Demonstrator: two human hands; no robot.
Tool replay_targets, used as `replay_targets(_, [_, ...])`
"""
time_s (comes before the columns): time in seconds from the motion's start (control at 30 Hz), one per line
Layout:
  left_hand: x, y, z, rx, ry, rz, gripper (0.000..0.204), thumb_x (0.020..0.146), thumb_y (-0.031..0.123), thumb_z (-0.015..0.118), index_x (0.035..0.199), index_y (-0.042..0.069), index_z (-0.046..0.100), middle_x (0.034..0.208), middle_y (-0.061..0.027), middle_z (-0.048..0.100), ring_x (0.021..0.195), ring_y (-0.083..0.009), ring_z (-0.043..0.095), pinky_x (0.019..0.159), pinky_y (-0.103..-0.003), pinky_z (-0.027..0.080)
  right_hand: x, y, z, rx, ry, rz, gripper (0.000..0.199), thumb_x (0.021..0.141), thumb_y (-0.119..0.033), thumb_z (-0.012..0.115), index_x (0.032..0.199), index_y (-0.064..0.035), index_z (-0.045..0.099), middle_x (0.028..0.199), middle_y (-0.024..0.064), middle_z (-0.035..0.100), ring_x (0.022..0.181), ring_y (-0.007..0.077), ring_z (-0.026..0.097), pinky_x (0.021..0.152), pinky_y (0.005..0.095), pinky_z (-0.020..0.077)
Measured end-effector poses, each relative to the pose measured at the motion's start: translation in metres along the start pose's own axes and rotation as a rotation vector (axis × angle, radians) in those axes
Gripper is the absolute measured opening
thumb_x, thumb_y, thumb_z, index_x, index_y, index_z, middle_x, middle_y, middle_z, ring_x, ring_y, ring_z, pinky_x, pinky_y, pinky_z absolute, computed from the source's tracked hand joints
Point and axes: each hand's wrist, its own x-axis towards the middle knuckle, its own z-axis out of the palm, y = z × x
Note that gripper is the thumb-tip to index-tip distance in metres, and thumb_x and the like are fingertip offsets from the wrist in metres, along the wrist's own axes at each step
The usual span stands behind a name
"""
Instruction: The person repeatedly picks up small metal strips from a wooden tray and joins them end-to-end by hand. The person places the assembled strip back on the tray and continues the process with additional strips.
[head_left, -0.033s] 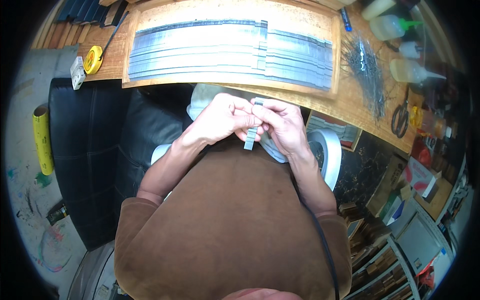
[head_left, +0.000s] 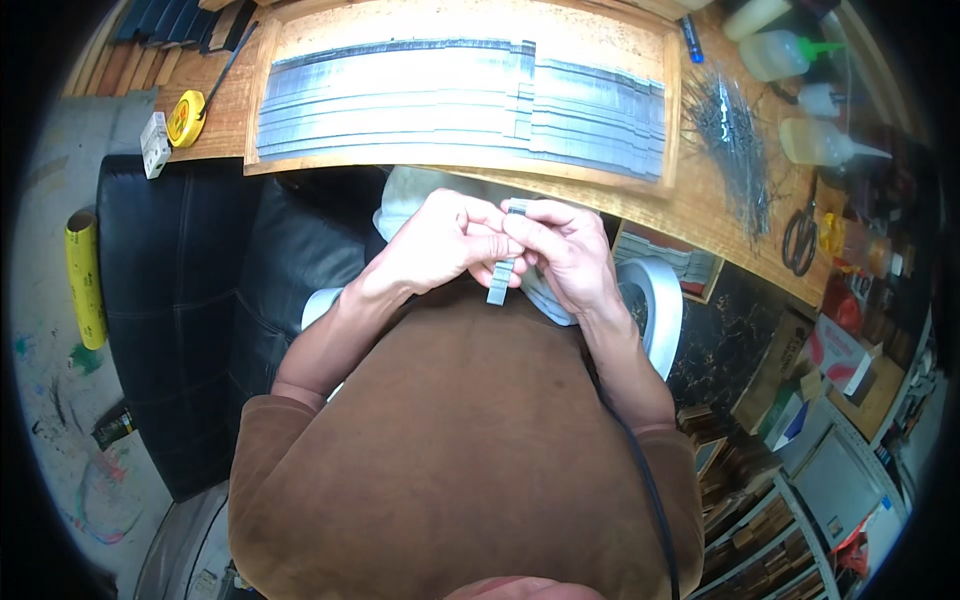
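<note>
Just in front of my chest, my left hand and my right hand meet at the fingertips. Between them they pinch a narrow grey strip with a stepped, banded surface. Its lower end sticks out below my fingers, and a short dark upper end shows above the right thumb; the middle is covered by my fingers. Beyond my hands, on the table, a shallow wooden tray holds rows of similar grey strips packed side by side.
On the wooden table lie a yellow tape measure, a heap of thin wires, black scissors and squeeze bottles. A second framed tray sits under the table edge. A black leather seat and yellow roll are left.
The strip and my fingertips have shifted very slightly down toward my chest. Both hands keep their pinch, and nothing else has visibly moved.
</note>
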Motion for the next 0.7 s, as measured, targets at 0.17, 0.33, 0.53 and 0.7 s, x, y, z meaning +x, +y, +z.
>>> replay_targets(0.17, [-0.03,0.007,0.018,-0.074,0.015,-0.044,0.018,0.103,0.01,0.072,0.111,-0.006,0.076,0.096,-0.0124,0.081,0.083,-0.0151,0.079,0.068,-0.024,0.062,-0.021,-0.014,0.009,-0.156,-0.027,-0.076,0.034,0.095,-0.001,0.08,0.127,0.008,0.071,0.096,0.0042,0.069,0.079,0.0062,0.065,0.068,0.0204,0.0531])
replay_targets(0.33, [-0.038,0.0,0.022,-0.102,0.03,-0.044,0.017,0.103,0.009,0.072,0.111,-0.006,0.076,0.096,-0.0123,0.081,0.084,-0.0157,0.079,0.069,-0.025,0.063,-0.029,-0.012,0.013,-0.133,-0.008,-0.088,0.029,0.094,0.002,0.08,0.121,0.0071,0.073,0.097,0.0036,0.068,0.083,0.0045,0.065,0.072,0.0185,0.0545])
replay_targets(0.53, [-0.04,-0.009,0.027,-0.067,0.044,-0.002,0.018,0.104,0.011,0.072,0.113,-0.004,0.076,0.097,-0.0097,0.081,0.086,-0.015,0.079,0.073,-0.027,0.064,-0.034,-0.012,0.015,-0.176,-0.002,-0.09,0.027,0.093,0.002,0.081,0.118,0.0089,0.073,0.094,0.0052,0.069,0.072,0.0056,0.066,0.064,0.0182,0.0544])
replay_targets(0.7, [-0.042,-0.011,0.028,-0.062,0.037,0.034,0.018,0.105,0.013,0.071,0.115,-0.002,0.076,0.096,-0.0078,0.08,0.087,-0.0137,0.078,0.074,-0.028,0.064,-0.035,-0.013,0.016,-0.182,0.011,-0.064,0.025,0.093,0.001,0.082,0.116,0.0101,0.073,0.092,0.0064,0.07,0.07,0.0063,0.067,0.061,0.0187,0.054])
